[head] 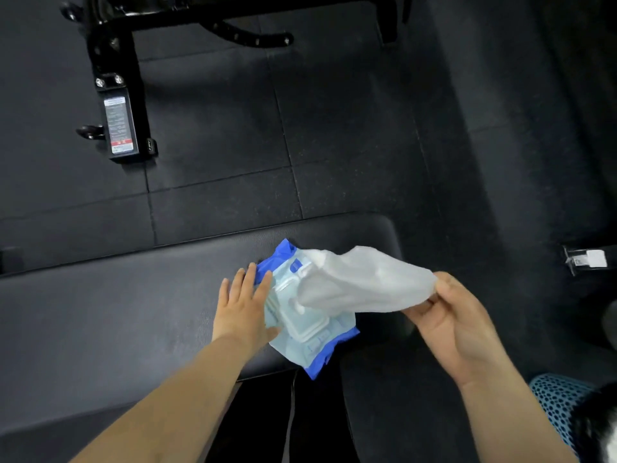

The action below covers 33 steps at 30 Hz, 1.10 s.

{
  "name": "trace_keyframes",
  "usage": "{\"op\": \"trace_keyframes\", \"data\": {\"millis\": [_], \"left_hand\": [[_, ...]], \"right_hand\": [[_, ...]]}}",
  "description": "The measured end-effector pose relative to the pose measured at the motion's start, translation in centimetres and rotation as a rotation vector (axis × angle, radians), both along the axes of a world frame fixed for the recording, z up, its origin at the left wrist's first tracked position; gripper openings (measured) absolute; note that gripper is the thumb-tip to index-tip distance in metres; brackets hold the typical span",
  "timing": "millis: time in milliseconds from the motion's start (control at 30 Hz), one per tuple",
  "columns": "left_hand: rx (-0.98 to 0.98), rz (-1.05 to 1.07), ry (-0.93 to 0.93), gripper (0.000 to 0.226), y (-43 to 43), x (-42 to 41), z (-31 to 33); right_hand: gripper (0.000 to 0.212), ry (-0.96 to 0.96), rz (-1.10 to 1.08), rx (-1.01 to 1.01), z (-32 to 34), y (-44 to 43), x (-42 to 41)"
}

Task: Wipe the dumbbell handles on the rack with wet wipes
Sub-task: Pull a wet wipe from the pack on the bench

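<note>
Pack of wet wipes (310,349): pale blue film, darker blue sealed ends, white rectangular lid (302,324) on the top face. Lies flat and askew on the dark padded bench (133,312), lower corner at the front edge, left hand (240,305) flat against its side. One wipe (360,282): white, thin, crumpled, stretched rightward from the lid, far end pinched in the right hand (457,325).

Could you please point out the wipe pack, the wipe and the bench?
wipe pack (310,349), head view, lower front face.
wipe (364,282), head view, middle of sheet.
bench (117,312), head view, bare padding.
</note>
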<state>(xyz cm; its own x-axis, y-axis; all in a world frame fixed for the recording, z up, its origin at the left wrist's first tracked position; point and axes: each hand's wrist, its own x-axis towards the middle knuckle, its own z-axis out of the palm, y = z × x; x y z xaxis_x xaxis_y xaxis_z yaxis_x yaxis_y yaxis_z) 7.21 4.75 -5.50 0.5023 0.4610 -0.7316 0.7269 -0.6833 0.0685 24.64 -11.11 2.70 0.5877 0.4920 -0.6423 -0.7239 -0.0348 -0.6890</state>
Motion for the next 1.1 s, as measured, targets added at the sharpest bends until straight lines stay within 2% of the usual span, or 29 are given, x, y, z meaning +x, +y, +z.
{"op": "trace_keyframes", "data": {"millis": [67, 167, 200, 267, 367, 400, 433, 500, 567, 700, 833, 933, 1000, 1033, 1100], "left_hand": [[-0.101, 0.193, -0.151, 0.072, 0.2, 0.2, 1.9], [-0.352, 0.588, -0.657, 0.036, 0.5, 1.8, 7.1], [-0.425, 0.61, -0.776, 0.032, 0.5, 2.7, 9.8], [-0.565, 0.485, -0.904, 0.033, 0.0, 4.9, 15.4], [-0.684, 0.063, -0.833, 0.047, -1.6, 8.4, 21.1], [-0.661, -0.07, -0.808, 0.047, -2.3, 9.2, 22.1], [-0.62, -0.144, -0.787, 0.036, -3.1, 9.9, 23.1], [-0.603, -0.074, -0.782, 0.011, -4.7, 10.8, 25.2], [-0.651, 0.042, -0.824, 0.023, -6.4, 11.1, 26.5], [-0.903, 0.277, -0.784, 0.026, -10.7, 13.3, 29.5], [-1.089, 0.297, -0.727, 0.032, -17.5, 16.6, 32.0], [-1.253, 0.377, -0.746, 0.005, -24.1, 19.7, 33.3], [-1.39, 0.481, -0.74, 0.021, -28.8, 21.8, 34.1], [-1.424, 0.511, -0.743, 0.022, -31.1, 22.8, 34.3], [-1.415, 0.537, -0.735, 0.019, -35.3, 24.6, 34.8]], "right_hand": [[0.047, -0.052, 0.03, -0.043, 1.6, -0.2, 0.3], [0.024, -0.147, 0.09, -0.088, 5.0, -0.3, 0.6], [0.025, -0.183, 0.111, -0.105, 6.4, -0.3, 0.6], [0.03, -0.246, 0.165, -0.114, 9.2, -0.9, 0.5], [0.02, -0.379, 0.196, -0.1, 13.8, -2.1, 0.3], [0.013, -0.418, 0.191, -0.105, 15.1, -2.7, 0.3], [0.012, -0.459, 0.18, -0.133, 16.4, -3.4, 0.3], [0.02, -0.561, 0.169, -0.229, 18.3, -5.1, 0.4], [0.022, -0.651, 0.177, -0.317, 20.2, -7.4, 0.6], [0.022, -0.689, 0.149, -0.38, 23.2, -13.2, 1.4], [0.027, -0.506, -0.09, -0.241, 25.5, -21.0, 3.0], [0.026, -0.25, -0.245, 0.069, 26.8, -27.3, 4.4], [0.051, -0.152, -0.165, 0.116, 26.9, -30.8, 5.6], [0.055, -0.019, -0.273, 0.143, 26.9, -32.7, 5.9], [0.047, -0.071, -0.314, 0.043, 27.4, -36.2, 6.5]]}}
